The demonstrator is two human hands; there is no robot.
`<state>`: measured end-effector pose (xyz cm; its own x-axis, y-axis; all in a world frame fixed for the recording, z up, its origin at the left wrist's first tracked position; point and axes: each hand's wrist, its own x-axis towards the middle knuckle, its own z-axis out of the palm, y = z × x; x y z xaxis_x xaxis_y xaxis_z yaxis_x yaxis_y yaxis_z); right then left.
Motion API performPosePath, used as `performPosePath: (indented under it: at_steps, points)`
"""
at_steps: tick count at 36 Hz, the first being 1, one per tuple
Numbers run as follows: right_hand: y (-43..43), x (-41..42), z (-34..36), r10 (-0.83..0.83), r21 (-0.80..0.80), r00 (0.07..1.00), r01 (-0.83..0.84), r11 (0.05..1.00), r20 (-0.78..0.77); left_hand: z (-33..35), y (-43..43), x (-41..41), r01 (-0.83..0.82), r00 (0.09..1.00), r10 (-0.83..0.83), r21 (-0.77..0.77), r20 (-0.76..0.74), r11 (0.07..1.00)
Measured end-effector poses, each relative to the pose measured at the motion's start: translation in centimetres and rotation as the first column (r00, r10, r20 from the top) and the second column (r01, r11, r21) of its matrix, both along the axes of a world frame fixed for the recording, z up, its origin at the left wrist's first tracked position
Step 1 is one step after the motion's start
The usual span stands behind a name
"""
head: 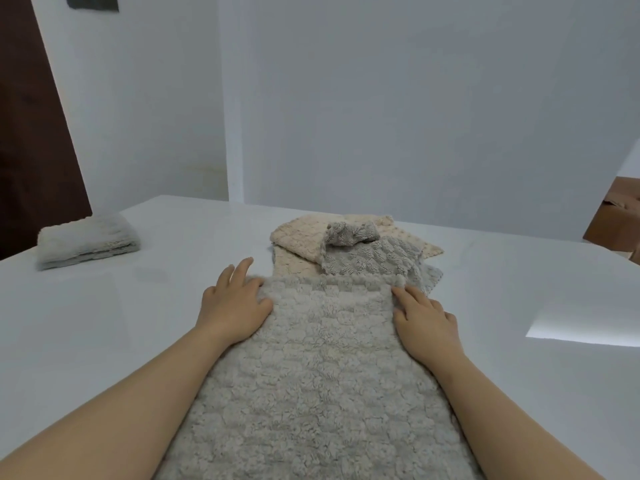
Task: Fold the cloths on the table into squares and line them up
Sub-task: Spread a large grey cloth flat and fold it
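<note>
Grey cloth (311, 375) lies spread lengthwise at table centre, under both hands; its near end is cut off by the frame bottom. L hand (233, 303): palm down at the cloth's far-left corner, fingers spread, thumb on the fleece, outer fingers reaching past the edge onto the white table (519, 271). R hand (426, 323): flat on the far-right edge, fingers straight and close together, pressing down. Neither hand pinches. Touching the far edge: beige cloth (298, 240) beneath a darker grey cloth (370, 261) w/ bunched top. Far left, well apart: folded pale cloth (86, 242). R edge: cardboard box (616, 223), partly cropped. A pale edge shows under the overlapping cloths' R side; no. of cloths there unclear.
</note>
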<state>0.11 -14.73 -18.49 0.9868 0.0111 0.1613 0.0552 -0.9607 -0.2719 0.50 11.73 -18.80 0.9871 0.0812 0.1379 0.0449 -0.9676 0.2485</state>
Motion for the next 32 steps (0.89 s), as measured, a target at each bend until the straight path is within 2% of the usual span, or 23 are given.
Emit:
performPosePath:
  at_steps: [3,7,9,11,13,16,18,20,24,27,30,32]
  points:
    - [-0.3,0.0,-0.1,0.002,0.106,0.998,-0.009,0.994,0.069,0.2,-0.2,-0.5,-0.031,0.997,0.031,0.002,0.072,1.000]
    - [-0.8,-0.9,-0.2,-0.006,0.316,0.979,-0.060,0.947,0.204,0.6,-0.6,-1.9,-0.041,0.937,0.053,-0.040,0.346,0.998]
    - [-1.0,-1.7,-0.4,0.000,0.357,0.976,-0.080,0.931,0.218,0.9,-0.7,-2.7,-0.019,0.912,0.040,-0.054,0.408,0.998]
    - [-1.2,-2.4,-0.4,0.021,0.359,0.975,-0.102,0.928,0.223,1.1,-0.8,-3.4,0.024,0.933,-0.010,-0.035,0.359,0.999]
    - [-1.2,-3.2,-0.4,0.052,0.338,0.971,-0.131,0.932,0.234,1.4,-0.8,-4.3,0.118,0.967,-0.107,-0.033,0.231,0.992]
    - [-1.3,-4.8,-0.3,0.144,0.270,0.963,-0.204,0.941,0.226,1.5,-1.0,-6.0,0.272,0.962,-0.271,-0.017,0.040,0.962]
    - [-1.4,-5.8,-0.3,0.235,0.181,0.956,-0.266,0.947,0.177,1.1,-1.2,-7.1,0.317,0.944,-0.311,0.051,-0.107,0.947]
    - [-1.5,-6.9,-0.3,0.279,0.086,0.954,-0.288,0.954,0.111,0.5,-1.3,-7.9,0.321,0.937,-0.296,0.125,-0.184,0.939]
    - [-2.0,-8.7,-0.4,0.285,0.048,0.952,-0.292,0.955,0.115,0.2,-1.2,-9.2,0.281,0.957,-0.265,0.139,-0.121,0.950]
    - [-2.5,-9.7,-0.4,0.293,0.047,0.940,-0.305,0.951,0.175,0.6,-1.2,-10.2,0.262,0.958,-0.275,0.146,0.077,0.954]
    - [-2.7,-11.0,-0.2,0.292,0.134,0.916,-0.337,0.932,0.276,1.3,-1.2,-11.4,0.308,0.914,-0.326,0.110,0.242,0.945]
    - [-2.7,-11.9,-0.2,0.324,0.190,0.895,-0.391,0.900,0.306,1.6,-1.0,-12.4,0.386,0.894,-0.387,0.054,0.226,0.921]
